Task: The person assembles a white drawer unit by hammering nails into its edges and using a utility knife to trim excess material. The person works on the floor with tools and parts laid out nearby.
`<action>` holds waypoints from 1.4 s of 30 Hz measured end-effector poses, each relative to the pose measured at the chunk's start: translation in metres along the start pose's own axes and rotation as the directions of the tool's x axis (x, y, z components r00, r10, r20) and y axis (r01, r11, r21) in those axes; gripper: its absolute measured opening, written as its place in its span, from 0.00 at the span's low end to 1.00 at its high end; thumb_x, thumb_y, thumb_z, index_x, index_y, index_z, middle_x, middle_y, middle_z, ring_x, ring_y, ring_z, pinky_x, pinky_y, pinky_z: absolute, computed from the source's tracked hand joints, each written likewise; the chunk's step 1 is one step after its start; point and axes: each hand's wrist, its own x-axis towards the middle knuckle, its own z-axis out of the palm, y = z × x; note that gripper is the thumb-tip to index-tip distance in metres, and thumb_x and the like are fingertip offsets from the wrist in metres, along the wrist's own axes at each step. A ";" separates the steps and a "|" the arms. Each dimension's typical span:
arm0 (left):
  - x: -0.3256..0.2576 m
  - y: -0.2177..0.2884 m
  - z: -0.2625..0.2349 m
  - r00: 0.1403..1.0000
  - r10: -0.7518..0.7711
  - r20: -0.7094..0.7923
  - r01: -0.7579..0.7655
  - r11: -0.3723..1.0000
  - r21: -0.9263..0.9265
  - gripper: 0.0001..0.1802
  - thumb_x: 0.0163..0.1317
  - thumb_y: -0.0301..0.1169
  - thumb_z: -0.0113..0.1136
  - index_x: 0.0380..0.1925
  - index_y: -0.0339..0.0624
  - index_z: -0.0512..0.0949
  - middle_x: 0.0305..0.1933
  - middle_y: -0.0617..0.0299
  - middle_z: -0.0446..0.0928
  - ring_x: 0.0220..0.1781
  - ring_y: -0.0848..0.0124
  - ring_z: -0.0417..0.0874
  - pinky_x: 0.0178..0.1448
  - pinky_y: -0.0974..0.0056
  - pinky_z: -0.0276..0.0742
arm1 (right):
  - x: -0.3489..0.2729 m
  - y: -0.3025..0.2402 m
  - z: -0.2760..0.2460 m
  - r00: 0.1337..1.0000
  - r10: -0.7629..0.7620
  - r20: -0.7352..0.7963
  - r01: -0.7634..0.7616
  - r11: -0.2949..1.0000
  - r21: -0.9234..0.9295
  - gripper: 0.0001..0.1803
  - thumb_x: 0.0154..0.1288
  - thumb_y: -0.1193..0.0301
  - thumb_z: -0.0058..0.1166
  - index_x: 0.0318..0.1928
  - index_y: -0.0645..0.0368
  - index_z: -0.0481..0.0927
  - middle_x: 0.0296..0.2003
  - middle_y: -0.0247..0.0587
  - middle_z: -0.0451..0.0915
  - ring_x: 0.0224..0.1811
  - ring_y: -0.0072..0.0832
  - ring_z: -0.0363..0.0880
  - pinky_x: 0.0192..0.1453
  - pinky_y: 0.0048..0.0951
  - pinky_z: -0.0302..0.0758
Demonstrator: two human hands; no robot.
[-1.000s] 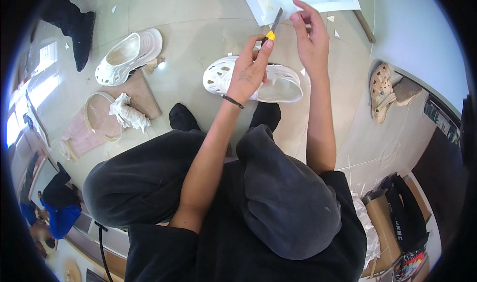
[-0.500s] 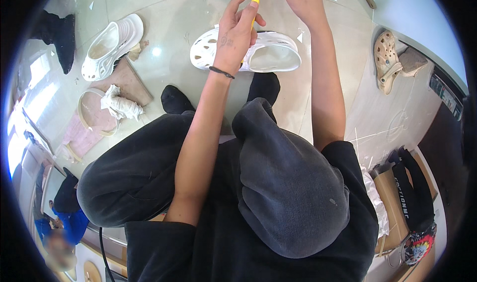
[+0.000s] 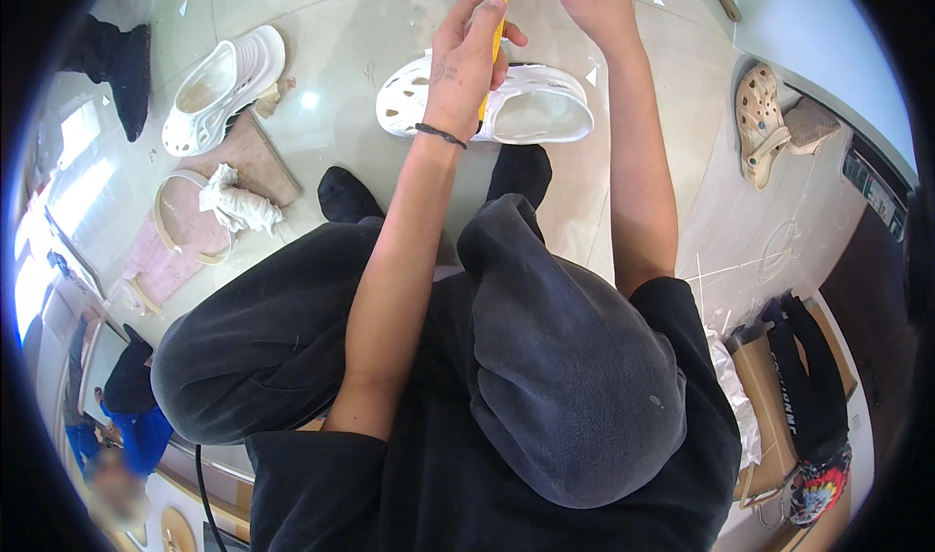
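Gripping a yellow knife [image 3: 498, 38], the left hand [image 3: 460, 60] hovers partly over a white shoe [image 3: 526, 119] on the floor [image 3: 570, 182], the blade pointing toward the upper edge. The right hand [image 3: 596, 5] is near the blade, its fingertips cut off, so I cannot tell what they grasp. Another white shoe [image 3: 245, 73] sits well to the left.

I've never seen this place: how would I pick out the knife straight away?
On the pale tiled floor, find the white shoe lying crosswise in front of the black-socked feet. Over its middle reaches the person's left hand, gripping the slim knife. Its bright yellow handle sets it apart from the all-white shoe below.
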 end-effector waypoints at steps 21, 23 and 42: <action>-0.002 0.012 -0.001 1.000 -0.009 -0.003 0.010 0.995 0.100 0.29 0.71 0.44 0.50 0.67 0.40 0.71 0.33 0.59 0.78 0.18 0.81 0.63 0.23 0.74 0.61 | 0.000 0.003 0.001 0.999 -0.020 -0.024 0.021 1.000 0.007 0.07 0.63 0.74 0.65 0.39 0.64 0.84 0.33 0.37 0.81 0.34 0.22 0.78 0.41 0.24 0.76; -0.002 0.011 -0.001 1.000 -0.020 0.003 0.020 0.996 0.090 0.28 0.71 0.44 0.50 0.66 0.40 0.72 0.32 0.59 0.79 0.18 0.81 0.63 0.23 0.74 0.61 | -0.001 0.007 0.000 1.000 -0.011 -0.029 0.010 1.000 -0.017 0.07 0.63 0.74 0.65 0.39 0.64 0.84 0.33 0.37 0.81 0.33 0.22 0.78 0.41 0.24 0.76; 0.005 0.013 -0.004 1.000 -0.025 -0.013 0.026 0.999 0.035 0.23 0.70 0.42 0.55 0.57 0.39 0.77 0.39 0.57 0.82 0.24 0.78 0.72 0.27 0.75 0.67 | 0.001 -0.001 -0.006 0.993 0.119 0.011 -0.119 0.993 -0.021 0.07 0.64 0.73 0.65 0.39 0.64 0.86 0.32 0.36 0.82 0.33 0.21 0.79 0.40 0.23 0.76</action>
